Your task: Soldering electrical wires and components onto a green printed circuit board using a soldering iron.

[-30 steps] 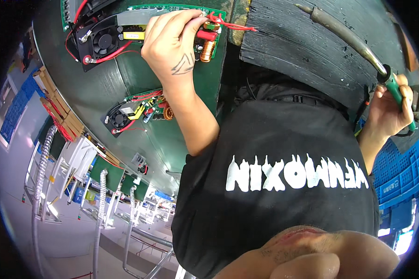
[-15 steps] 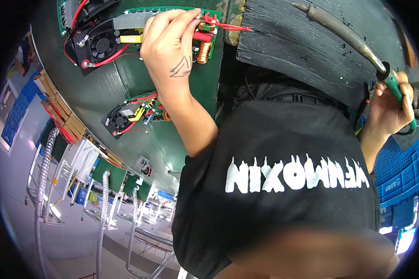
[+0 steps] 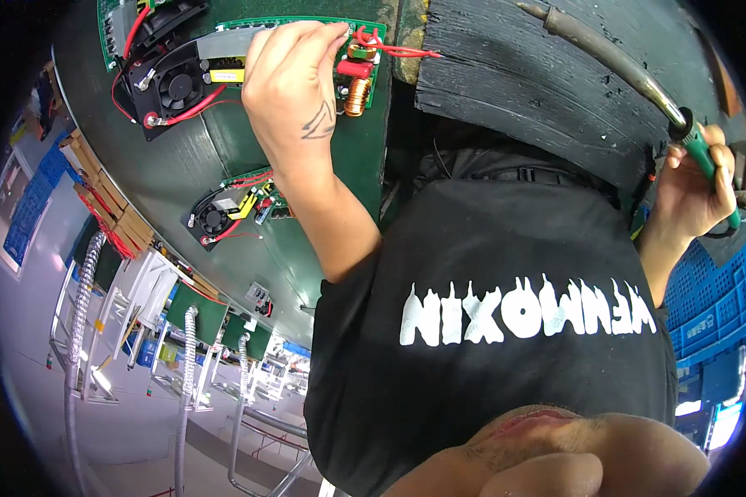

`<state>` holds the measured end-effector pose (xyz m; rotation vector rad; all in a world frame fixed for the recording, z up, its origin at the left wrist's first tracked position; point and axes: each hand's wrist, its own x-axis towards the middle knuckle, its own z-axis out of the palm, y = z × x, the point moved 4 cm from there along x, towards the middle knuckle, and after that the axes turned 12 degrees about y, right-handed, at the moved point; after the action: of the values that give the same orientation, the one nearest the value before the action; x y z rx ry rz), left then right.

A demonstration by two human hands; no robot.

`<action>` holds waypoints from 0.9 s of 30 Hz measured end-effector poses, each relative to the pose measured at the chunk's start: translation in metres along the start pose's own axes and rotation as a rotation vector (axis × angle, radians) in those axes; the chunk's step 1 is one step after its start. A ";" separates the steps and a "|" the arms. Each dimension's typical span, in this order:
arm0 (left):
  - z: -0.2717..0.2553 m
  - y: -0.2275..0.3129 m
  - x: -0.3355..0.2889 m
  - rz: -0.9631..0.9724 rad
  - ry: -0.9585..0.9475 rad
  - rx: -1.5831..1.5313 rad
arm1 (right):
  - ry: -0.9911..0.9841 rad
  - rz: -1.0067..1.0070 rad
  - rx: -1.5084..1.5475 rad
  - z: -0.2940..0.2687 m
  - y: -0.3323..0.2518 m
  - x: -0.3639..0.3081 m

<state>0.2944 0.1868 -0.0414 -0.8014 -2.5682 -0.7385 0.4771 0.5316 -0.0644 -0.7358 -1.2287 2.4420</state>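
Observation:
My left hand [image 3: 294, 79] is over a green circuit board [image 3: 375, 91] on the bench, its thumb and fingers pinched together at the board's far edge. What they pinch, if anything, is too small to make out. Red wires [image 3: 402, 51] loop up beside the fingertips and run off to the right. Below them sit a red component [image 3: 355, 68] and a copper coil [image 3: 357, 97]. At the board's left end is a black fan [image 3: 179, 86]. My right hand [image 3: 690, 186] grips the green handle of a soldering iron [image 3: 617, 62], whose tip points to the upper left, away from the board.
A second board with a fan [image 3: 215, 219] lies nearer on the green bench [image 3: 290, 257]. Part of another board [image 3: 108, 37] shows at the far left. Dark, worn wood [image 3: 514, 83] lies under the iron. A blue plastic crate [image 3: 709, 306] stands at the right.
The whole view has shifted slightly left. My left fingers stay pinched beside the red wires, and my right hand keeps the soldering iron in nearly the same place.

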 end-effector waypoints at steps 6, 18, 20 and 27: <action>0.001 0.000 0.006 0.016 -0.039 0.009 | 0.013 0.012 0.007 0.001 0.001 -0.001; -0.004 0.001 0.000 0.028 -0.117 0.019 | 0.021 0.017 0.055 -0.012 0.002 -0.005; -0.008 0.004 -0.001 0.030 -0.163 0.066 | 0.015 0.012 0.056 -0.013 0.001 -0.005; -0.030 0.009 0.012 -0.003 -0.206 0.269 | 0.015 -0.041 0.075 -0.009 -0.006 -0.006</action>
<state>0.2954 0.1813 -0.0085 -0.8217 -2.7707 -0.3131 0.4875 0.5383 -0.0627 -0.6995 -1.1295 2.4302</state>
